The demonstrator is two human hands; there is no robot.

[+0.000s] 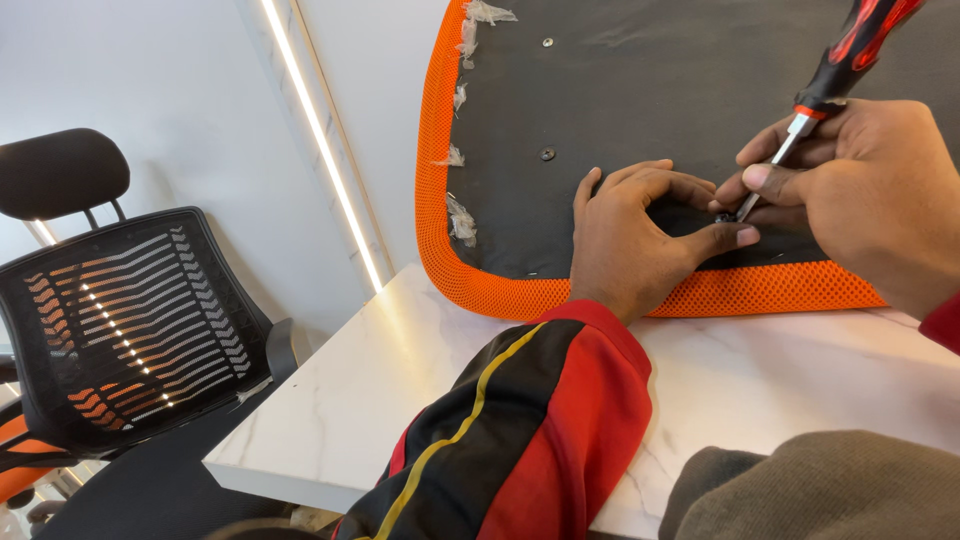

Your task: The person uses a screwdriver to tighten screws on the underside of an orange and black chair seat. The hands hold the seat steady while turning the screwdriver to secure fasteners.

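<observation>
One office chair (120, 310) with a black mesh backrest and a padded headrest stands at the left, well apart from the work area. Two lit strips (320, 140) run up the pale wall behind the white marble-pattern table (330, 420). One upturned seat pan (620, 100), covered in black fabric and edged with an orange mesh border, lies on the table at its far side. Two small round fasteners (547, 98) show on the black fabric, one above the other, and several frayed white fabric scraps (462, 222) cling along the orange left edge.

The left hand (640, 235) rests on the black fabric near the seat pan's lower edge, fingers curled, with thumb and forefinger pinched around a small dark fitting (724, 216). The right hand (870, 190) is closed around one screwdriver (835, 80) with a red and black handle, its metal tip set down on that fitting. The two hands touch at the fitting. A red, black and yellow sleeve (530, 430) covers the left forearm and hides part of the table.
</observation>
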